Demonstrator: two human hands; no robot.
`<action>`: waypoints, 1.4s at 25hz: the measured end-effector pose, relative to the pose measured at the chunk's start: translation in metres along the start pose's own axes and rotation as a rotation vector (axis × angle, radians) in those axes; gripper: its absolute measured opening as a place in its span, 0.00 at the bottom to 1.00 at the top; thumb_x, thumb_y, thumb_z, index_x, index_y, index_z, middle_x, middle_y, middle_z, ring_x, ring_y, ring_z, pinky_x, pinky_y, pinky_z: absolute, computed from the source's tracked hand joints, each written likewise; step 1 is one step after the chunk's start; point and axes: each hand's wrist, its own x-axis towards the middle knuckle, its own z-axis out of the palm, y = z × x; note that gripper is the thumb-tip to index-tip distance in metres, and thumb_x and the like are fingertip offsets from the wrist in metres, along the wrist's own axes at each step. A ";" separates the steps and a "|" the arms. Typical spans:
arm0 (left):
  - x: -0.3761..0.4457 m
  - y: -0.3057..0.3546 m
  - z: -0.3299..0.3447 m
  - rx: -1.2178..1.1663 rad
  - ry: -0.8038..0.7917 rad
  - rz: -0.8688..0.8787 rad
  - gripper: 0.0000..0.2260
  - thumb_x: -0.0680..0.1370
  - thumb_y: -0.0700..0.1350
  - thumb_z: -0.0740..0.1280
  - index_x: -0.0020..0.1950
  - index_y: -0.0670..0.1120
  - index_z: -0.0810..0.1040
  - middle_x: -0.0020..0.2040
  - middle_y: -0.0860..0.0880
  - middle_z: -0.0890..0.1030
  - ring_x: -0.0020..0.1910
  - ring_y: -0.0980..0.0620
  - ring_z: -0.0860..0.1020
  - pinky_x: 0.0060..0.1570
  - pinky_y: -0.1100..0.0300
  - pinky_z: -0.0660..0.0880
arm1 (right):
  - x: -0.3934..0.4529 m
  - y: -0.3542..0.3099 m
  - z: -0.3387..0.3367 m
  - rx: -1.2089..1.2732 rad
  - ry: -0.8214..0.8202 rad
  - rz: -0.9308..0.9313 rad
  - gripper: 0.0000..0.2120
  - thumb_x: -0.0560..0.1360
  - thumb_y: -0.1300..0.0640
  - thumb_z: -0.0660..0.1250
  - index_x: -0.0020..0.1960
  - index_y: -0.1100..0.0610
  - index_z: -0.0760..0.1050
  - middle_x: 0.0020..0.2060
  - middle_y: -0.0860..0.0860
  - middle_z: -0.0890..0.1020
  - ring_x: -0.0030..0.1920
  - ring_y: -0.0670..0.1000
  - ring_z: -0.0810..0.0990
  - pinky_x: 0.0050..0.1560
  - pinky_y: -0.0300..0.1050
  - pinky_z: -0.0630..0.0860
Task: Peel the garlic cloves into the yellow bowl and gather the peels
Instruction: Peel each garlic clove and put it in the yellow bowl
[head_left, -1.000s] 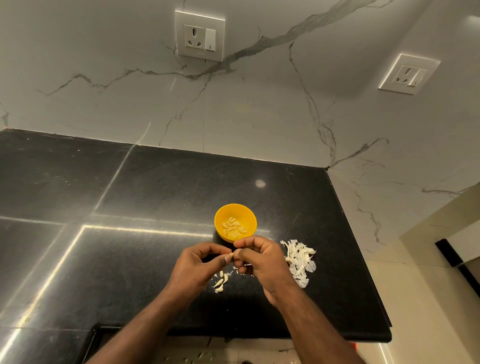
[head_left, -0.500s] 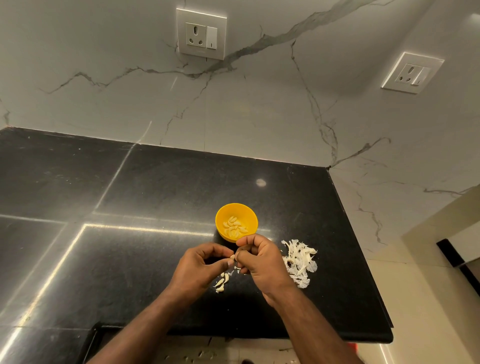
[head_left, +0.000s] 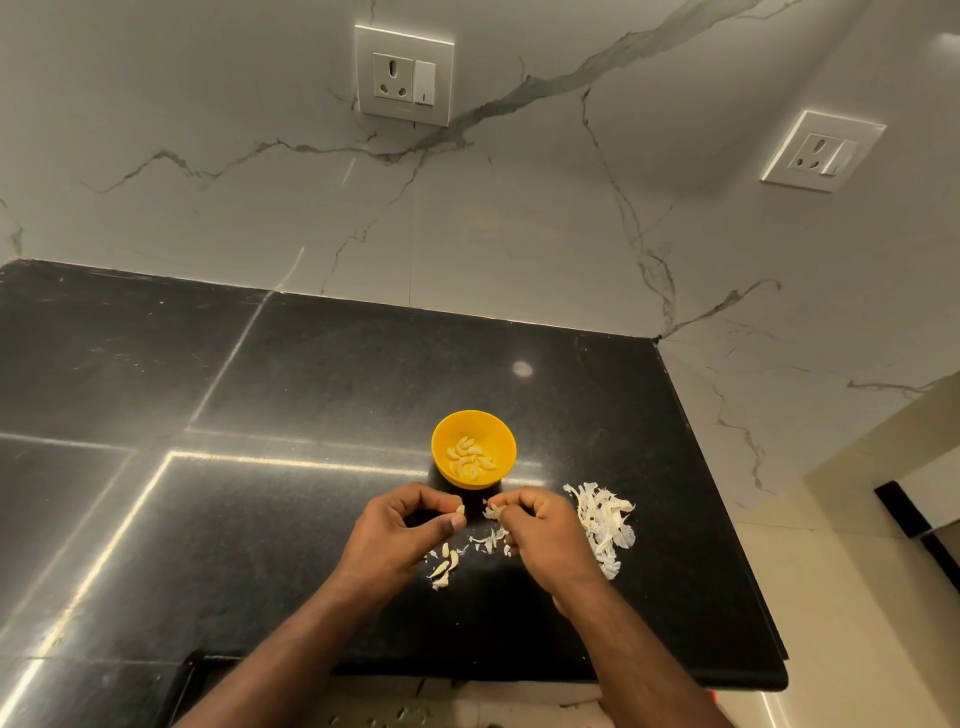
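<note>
We see a black stone tabletop (head_left: 156, 415) crossed by bright streaks of reflected light, with a white marbled wall (head_left: 208, 182) rising behind it. Starting at the left, the left hand (head_left: 395, 540) hovers just above the tabletop with its fingers curled inward; its thumb and forefinger pinch a small pale garlic clove (head_left: 460, 510) at their tips. Just below that hand, at about its 4 o'clock, a few unpeeled cloves (head_left: 444, 564) lie together on the dark surface. At 12 o'clock from the gap between the two hands sits the yellow bowl (head_left: 457, 426), upright on the tabletop, with a cluster of peeled cloves (head_left: 470, 458) resting in its bottom. The bowl is close to both hands yet touched by neither. Moving right, the right hand (head_left: 545, 535) is also curled, and its fingertips pinch a scrap of white peel (head_left: 491, 512); a narrow gap separates it from the clove in the other hand. Small loose flakes (head_left: 488, 539) lie on the tabletop under that gap. At 3 o'clock from the right hand, just beside it, a pile of white peels (head_left: 602, 525) is spread on the tabletop. On the wall, one socket (head_left: 405, 75) sits at 12 o'clock above the bowl and a second socket (head_left: 823, 150) at 2 o'clock.
</note>
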 end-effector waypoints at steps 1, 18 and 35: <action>0.000 0.000 0.000 0.010 -0.001 0.000 0.05 0.74 0.38 0.76 0.48 0.43 0.85 0.49 0.50 0.87 0.49 0.54 0.85 0.53 0.56 0.81 | 0.000 0.000 -0.002 -0.043 -0.007 -0.016 0.06 0.77 0.53 0.69 0.44 0.50 0.84 0.34 0.45 0.83 0.36 0.44 0.79 0.43 0.47 0.79; -0.003 -0.004 0.001 0.126 0.011 0.029 0.03 0.74 0.40 0.75 0.46 0.47 0.84 0.42 0.51 0.86 0.43 0.54 0.84 0.45 0.60 0.78 | -0.006 -0.010 -0.002 0.024 -0.035 -0.015 0.12 0.80 0.60 0.61 0.43 0.54 0.82 0.34 0.50 0.83 0.35 0.47 0.80 0.42 0.50 0.78; -0.003 -0.001 0.001 0.174 -0.059 0.037 0.04 0.73 0.41 0.77 0.46 0.47 0.85 0.43 0.49 0.86 0.44 0.49 0.85 0.48 0.54 0.81 | -0.011 -0.014 0.006 0.277 -0.190 -0.085 0.10 0.74 0.69 0.70 0.54 0.60 0.80 0.39 0.53 0.84 0.37 0.47 0.79 0.38 0.42 0.76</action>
